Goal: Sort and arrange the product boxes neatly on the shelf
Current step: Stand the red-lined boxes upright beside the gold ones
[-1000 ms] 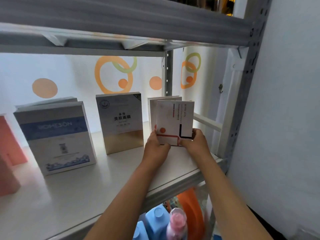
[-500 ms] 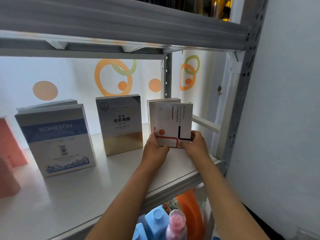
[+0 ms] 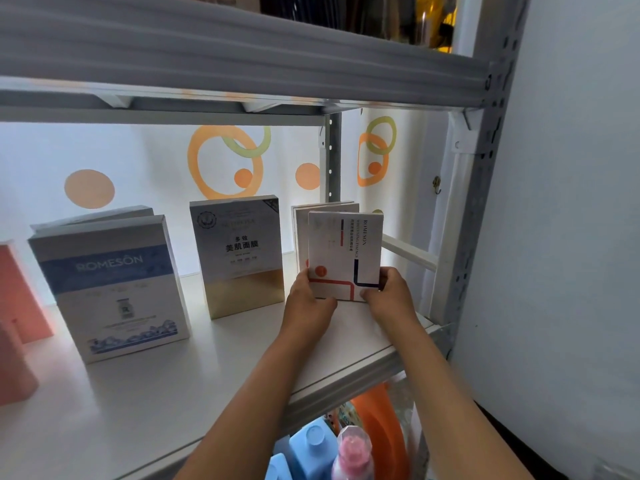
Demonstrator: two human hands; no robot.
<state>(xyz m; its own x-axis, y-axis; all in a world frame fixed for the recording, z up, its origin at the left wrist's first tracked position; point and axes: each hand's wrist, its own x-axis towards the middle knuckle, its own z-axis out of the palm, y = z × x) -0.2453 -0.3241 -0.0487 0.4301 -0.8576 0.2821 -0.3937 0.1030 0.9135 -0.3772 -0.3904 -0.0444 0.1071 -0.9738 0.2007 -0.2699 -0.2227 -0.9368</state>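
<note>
Two hands grip one white box (image 3: 344,254) by its lower corners: the left hand (image 3: 306,301) pinches the bottom left corner, the right hand (image 3: 389,294) the bottom right, fingers closed against the card. The box stands upright on the shelf (image 3: 194,375), face toward the camera. Its printing reads "ROMESON" and "WHITENING ESSENCE" running vertically near the right edge, beside a column of Chinese characters too small to read; an orange dot, a red line and a dark blue line mark the lower half.

Directly behind the held box, touching or nearly so, stand other pale boxes (image 3: 301,233) of the same height; two edges show, though the exact count is unclear.

Just left of the left hand stands one silver-and-gold box (image 3: 239,254), upright, with a round emblem at its top left and bold characters "多效 美肌面膜"; the smaller lines beneath are illegible.

Further left, well apart from the hands, one larger white box (image 3: 110,289) leans back slightly, with a blue band reading "ROMESÔN", a small bottle picture and a blue ice pattern along the bottom. Another box (image 3: 93,216) of like size sits right behind it, only its top showing.

At the far left edge are two coral-orange shapes (image 3: 20,292), cut off by the frame.

Below the shelf, under the forearms, stand two blue bottles (image 3: 311,448), one pink-capped bottle (image 3: 353,452) and one orange container (image 3: 381,417).
</note>
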